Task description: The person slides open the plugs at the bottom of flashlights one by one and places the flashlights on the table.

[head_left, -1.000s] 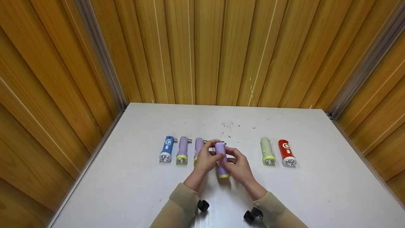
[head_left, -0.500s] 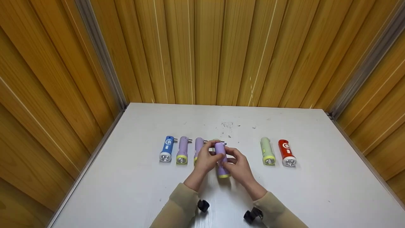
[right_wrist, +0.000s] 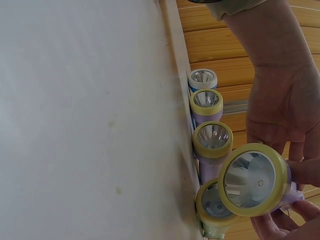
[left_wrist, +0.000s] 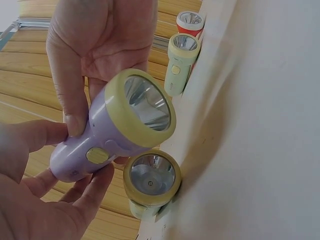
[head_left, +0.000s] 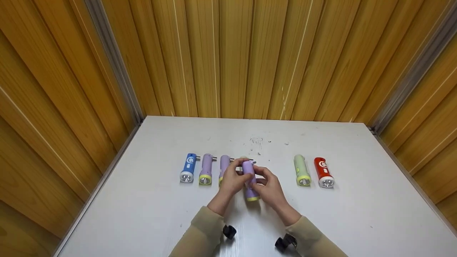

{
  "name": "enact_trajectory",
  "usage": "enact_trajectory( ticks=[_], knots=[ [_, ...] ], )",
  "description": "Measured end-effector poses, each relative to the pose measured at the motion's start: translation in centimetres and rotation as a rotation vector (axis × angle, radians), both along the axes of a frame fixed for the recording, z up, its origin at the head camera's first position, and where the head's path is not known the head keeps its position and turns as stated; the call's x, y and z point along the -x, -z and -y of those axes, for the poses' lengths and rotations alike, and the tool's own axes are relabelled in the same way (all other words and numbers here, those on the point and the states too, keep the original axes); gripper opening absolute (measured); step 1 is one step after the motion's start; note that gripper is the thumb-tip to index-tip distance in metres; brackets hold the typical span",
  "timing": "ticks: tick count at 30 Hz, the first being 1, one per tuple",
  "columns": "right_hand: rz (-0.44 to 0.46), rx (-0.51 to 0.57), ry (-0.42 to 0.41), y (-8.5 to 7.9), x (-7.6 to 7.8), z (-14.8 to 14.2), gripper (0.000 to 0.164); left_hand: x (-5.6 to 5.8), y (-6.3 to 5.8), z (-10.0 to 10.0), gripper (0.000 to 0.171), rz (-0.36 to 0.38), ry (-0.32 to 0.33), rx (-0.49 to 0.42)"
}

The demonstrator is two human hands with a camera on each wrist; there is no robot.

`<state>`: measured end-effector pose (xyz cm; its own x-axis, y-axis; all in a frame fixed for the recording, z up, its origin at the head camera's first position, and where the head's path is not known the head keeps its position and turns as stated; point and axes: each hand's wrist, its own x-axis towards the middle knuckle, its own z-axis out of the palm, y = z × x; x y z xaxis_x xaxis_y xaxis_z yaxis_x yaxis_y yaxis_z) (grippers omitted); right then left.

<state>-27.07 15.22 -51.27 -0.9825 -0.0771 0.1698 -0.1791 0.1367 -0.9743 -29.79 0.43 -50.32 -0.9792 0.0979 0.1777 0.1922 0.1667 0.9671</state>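
Note:
A purple flashlight point(head_left: 252, 193) with a yellow head ring is held in both hands above the table, tilted with its lens end toward me. My left hand point(head_left: 232, 181) grips its rear part from the left, thumb lying along the body. From the right, my right hand point(head_left: 271, 188) pinches the body, thumb near the middle. In the left wrist view the yellow switch point(left_wrist: 97, 155) and the unlit reflector point(left_wrist: 148, 102) of this flashlight show. Behind it on the table lies a pale green flashlight point(left_wrist: 153, 182), mostly hidden by the hands in the head view.
On the white table point(head_left: 160, 221), a blue flashlight point(head_left: 188, 167) and two purple flashlights point(head_left: 206, 167) lie at left, metal prongs sticking out. A pale green flashlight point(head_left: 302, 169) and a red flashlight point(head_left: 323, 172) lie at right. Wood-patterned walls point(head_left: 232, 60) surround the table.

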Motion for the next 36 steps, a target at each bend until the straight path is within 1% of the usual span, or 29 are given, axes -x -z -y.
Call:
enact_trajectory(
  ticks=[6, 14, 18, 26, 36],
  knots=[
    [0.007, 0.000, 0.000, 0.03, 0.02, -0.01, 0.054, -0.01, -0.06, 0.04, 0.052, -0.003, 0.000, 0.005],
    [0.057, 0.018, -0.007, -0.01, -0.09, -0.05, 0.057, -0.16, -0.18, 0.06, 0.051, 0.009, -0.007, 0.023],
    [0.049, 0.013, -0.005, -0.08, -0.10, 0.00, 0.057, -0.12, -0.14, 0.07, 0.051, -0.004, -0.003, 0.017],
    [0.036, 0.004, 0.000, -0.09, -0.12, 0.07, 0.054, 0.01, -0.05, 0.11, 0.052, -0.004, -0.006, 0.021],
    [0.028, 0.002, -0.015, 0.09, -0.07, -0.01, 0.056, -0.05, -0.19, 0.10, 0.052, 0.013, -0.009, 0.047]
  ],
)
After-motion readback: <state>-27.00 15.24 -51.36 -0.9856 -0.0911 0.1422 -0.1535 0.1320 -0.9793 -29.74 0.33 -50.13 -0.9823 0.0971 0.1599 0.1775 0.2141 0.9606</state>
